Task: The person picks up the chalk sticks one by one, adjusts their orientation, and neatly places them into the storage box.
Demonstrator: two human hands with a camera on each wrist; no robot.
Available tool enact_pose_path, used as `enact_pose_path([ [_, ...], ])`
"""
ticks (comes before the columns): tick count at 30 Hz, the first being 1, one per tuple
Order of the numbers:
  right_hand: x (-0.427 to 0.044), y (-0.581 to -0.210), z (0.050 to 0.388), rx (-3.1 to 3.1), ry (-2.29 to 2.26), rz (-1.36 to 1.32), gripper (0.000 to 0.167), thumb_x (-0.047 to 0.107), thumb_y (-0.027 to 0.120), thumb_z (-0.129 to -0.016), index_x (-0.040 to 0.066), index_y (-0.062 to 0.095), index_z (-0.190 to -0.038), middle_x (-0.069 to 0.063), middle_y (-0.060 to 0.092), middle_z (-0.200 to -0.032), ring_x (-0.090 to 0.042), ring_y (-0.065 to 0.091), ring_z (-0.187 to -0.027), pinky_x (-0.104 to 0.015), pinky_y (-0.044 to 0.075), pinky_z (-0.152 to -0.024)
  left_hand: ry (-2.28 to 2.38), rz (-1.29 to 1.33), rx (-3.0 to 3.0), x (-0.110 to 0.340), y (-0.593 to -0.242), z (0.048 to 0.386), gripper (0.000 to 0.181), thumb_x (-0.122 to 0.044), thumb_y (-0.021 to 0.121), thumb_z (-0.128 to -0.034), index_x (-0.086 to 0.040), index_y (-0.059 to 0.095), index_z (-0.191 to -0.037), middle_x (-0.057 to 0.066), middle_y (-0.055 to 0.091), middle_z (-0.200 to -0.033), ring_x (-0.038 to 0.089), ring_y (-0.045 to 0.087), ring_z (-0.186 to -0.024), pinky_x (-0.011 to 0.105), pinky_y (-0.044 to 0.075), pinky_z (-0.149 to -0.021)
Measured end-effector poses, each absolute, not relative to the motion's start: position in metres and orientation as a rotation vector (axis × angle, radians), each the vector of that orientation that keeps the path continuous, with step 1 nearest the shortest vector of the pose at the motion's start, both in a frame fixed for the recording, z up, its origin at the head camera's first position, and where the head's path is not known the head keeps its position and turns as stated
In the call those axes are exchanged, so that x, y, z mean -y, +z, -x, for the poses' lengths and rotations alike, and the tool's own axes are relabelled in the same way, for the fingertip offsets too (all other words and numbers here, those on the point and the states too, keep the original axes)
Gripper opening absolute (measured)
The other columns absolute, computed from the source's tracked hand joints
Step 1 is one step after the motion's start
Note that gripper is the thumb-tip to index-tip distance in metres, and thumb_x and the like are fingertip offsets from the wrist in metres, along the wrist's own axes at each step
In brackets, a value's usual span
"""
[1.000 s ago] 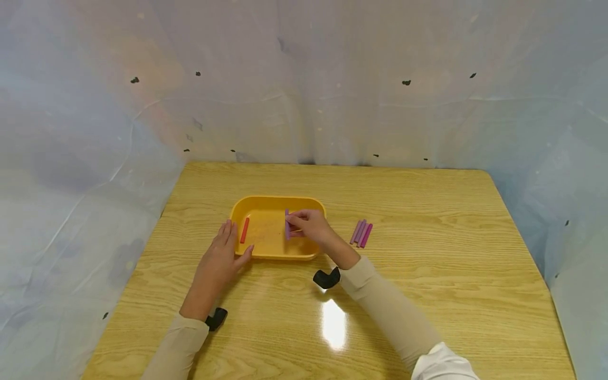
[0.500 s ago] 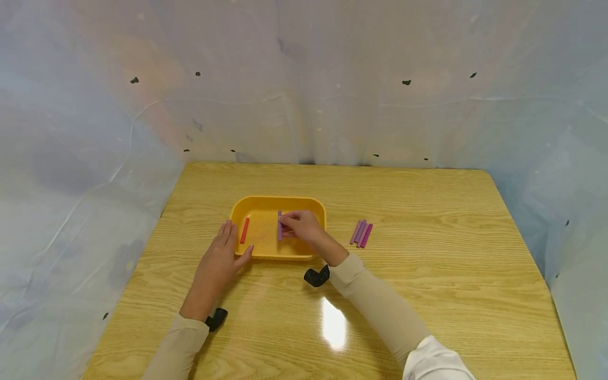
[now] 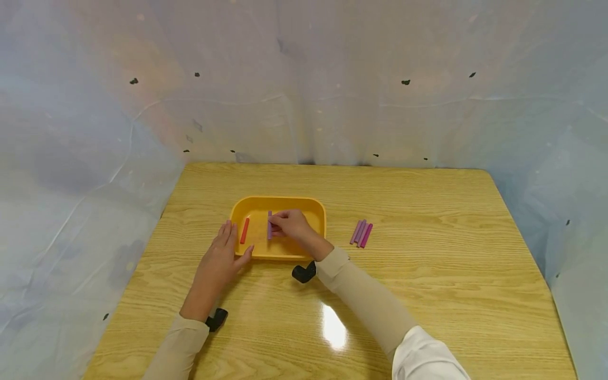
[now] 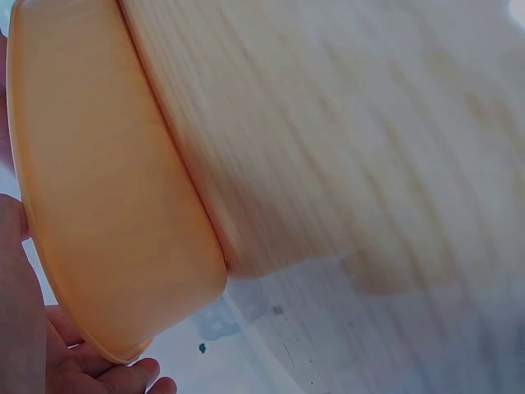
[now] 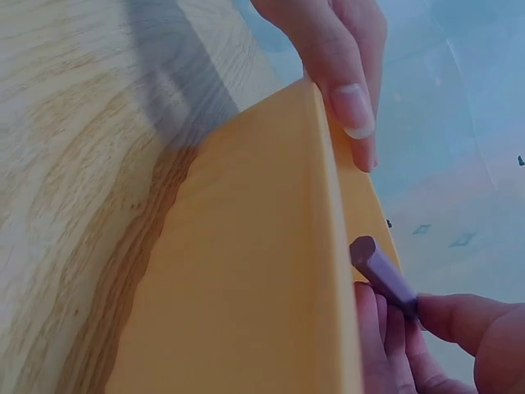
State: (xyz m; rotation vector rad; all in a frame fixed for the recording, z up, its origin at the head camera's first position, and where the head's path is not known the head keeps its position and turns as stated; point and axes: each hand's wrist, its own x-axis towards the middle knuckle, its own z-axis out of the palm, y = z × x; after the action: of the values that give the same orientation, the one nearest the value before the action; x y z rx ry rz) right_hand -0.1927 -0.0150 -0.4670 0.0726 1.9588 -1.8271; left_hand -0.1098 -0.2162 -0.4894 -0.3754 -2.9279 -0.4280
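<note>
An orange tray (image 3: 285, 257) lies on the table with a red stick (image 3: 244, 230) inside near its left end. The left hand (image 3: 220, 258) rests at the tray's left end, fingers extended along the rim and thumb at the near edge. Over the tray's middle, the right hand (image 3: 292, 226) pinches a purple stick (image 3: 269, 226) between thumb and fingers. In the right wrist view that purple stick (image 5: 381, 275) shows beyond the tray wall (image 5: 246, 246), held at the thumb tip. The left wrist view shows the tray's outer side (image 4: 115, 180) and the left hand (image 4: 90, 361) at its rim.
Several purple and magenta sticks (image 3: 361, 234) lie side by side on the wooden table (image 3: 427, 264), right of the tray. A plastic sheet (image 3: 304, 79) hangs behind the table and at both sides. Each wrist carries a black device.
The right hand has moved left across the tray, carrying the purple stick closer to the red one. The left hand has stayed at the tray's left end.
</note>
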Motion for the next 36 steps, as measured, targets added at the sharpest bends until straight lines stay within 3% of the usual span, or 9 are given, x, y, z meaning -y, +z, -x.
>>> enact_pose_path([
  [9,0.028,-0.466,0.193,-1.962,-1.805,-0.067,0.023,0.015,0.061,-0.091,-0.005,0.068,-0.099,-0.01,0.067,-0.082,-0.018,0.066,-0.074,-0.034,0.054,-0.073,-0.429,0.353,2.963,0.215,-0.488,0.11,0.082,-0.055,0.046,-0.0915,0.009,0.029,-0.141,0.027,0.023,-0.146,0.037,0.023,-0.135,0.05,0.028,-0.105],
  [25,0.05,-0.475,0.197,-2.048,-1.719,-0.141,0.022,0.018,0.062,-0.09,-0.003,0.069,-0.094,-0.008,0.066,-0.076,-0.017,0.065,-0.068,-0.034,0.054,-0.072,-0.44,0.356,2.96,0.217,-0.492,0.111,0.083,-0.056,0.045,-0.0913,0.008,0.029,-0.142,0.027,0.022,-0.147,0.038,0.024,-0.135,0.051,0.029,-0.103],
  [31,0.058,-0.483,0.197,-2.056,-1.712,-0.164,0.02,0.015,0.063,-0.089,-0.004,0.071,-0.091,-0.012,0.068,-0.076,-0.026,0.068,-0.074,-0.033,0.055,-0.067,-0.432,0.369,2.94,0.218,-0.493,0.11,0.082,-0.055,0.046,-0.0913,0.008,0.029,-0.141,0.027,0.023,-0.146,0.038,0.026,-0.134,0.051,0.03,-0.103],
  [36,0.065,-0.491,0.197,-2.06,-1.705,-0.195,0.019,0.015,0.064,-0.089,-0.003,0.07,-0.087,-0.01,0.067,-0.071,-0.024,0.068,-0.068,-0.031,0.055,-0.063,-0.418,0.378,2.926,0.217,-0.492,0.107,0.082,-0.054,0.047,-0.0912,0.009,0.031,-0.141,0.028,0.026,-0.145,0.038,0.027,-0.133,0.051,0.031,-0.102],
])
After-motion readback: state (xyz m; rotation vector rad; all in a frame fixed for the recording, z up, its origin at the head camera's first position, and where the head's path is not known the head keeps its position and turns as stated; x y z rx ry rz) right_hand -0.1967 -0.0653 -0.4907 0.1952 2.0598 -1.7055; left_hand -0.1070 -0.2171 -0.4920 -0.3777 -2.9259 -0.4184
